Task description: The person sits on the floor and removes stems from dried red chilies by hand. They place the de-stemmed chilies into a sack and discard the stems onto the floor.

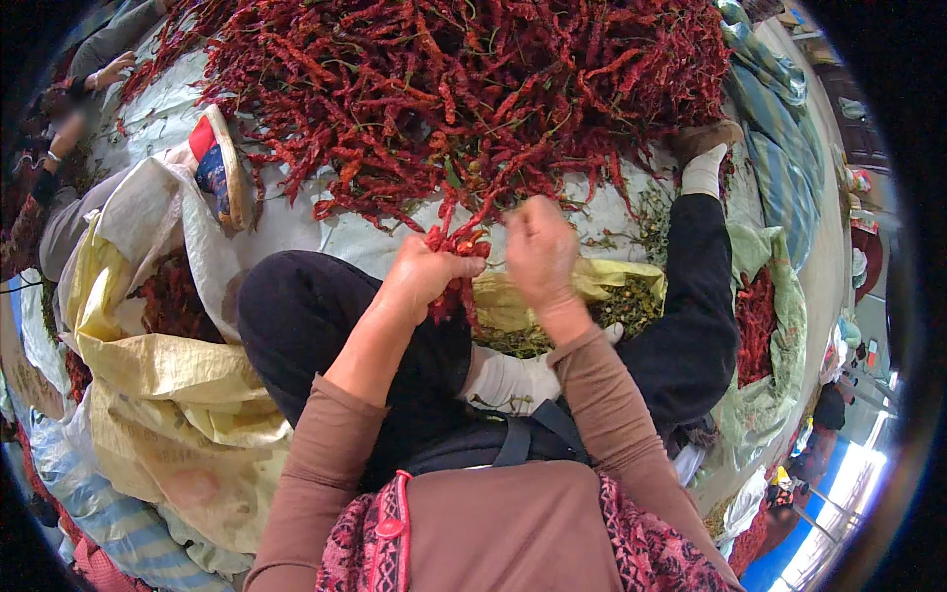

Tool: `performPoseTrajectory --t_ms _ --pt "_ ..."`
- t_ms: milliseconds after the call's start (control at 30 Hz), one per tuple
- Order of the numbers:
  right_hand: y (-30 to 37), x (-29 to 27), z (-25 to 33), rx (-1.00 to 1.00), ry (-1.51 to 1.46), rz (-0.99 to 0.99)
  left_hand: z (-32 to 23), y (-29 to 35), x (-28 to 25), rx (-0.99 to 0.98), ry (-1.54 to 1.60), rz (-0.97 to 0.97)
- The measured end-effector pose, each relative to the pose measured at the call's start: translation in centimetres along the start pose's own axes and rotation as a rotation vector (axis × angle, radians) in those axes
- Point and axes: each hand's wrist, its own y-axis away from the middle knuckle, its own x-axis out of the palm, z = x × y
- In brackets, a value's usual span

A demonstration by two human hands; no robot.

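My left hand (422, 274) is closed around a small bunch of dried red chili peppers (454, 301), whose tips hang below the fingers. Close beside it, my right hand (541, 249) is pinched shut; whatever lies between its fingertips is too small or hidden to make out. Just beyond both hands spreads a large heap of long, wrinkled red chili peppers (444, 99), some with green stems. Below my right hand, between my legs, a yellow woven sack (503, 301) holds brown-green stems and scraps (631, 311).
To my left stands an open white and yellow sack (178, 370) with dried red chilies inside. A pale green sack (774, 340) of chilies sits by my right knee. Blue striped sheeting (784, 148) lies at the far right. Another person's hand (113, 71) shows at the upper left.
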Motion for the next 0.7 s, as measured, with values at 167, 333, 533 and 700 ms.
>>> performPoseTrajectory --t_ms 167,333,533,700 --pt "-0.4 -3.4 -4.8 0.076 0.473 0.357 -0.2 -0.1 -1.0 0.116 0.425 -0.096" --pt "-1.0 -1.1 -1.7 0.015 0.339 0.403 -0.1 -0.3 -1.1 0.223 0.431 -0.108" --pt "-2.3 1.9 -2.4 -0.025 0.398 0.411 0.0 -0.9 -1.0 0.274 0.478 -0.113" --pt "-3.7 -1.6 -3.5 0.123 -0.146 0.303 -0.1 -1.0 -0.9 0.238 0.451 -0.141"
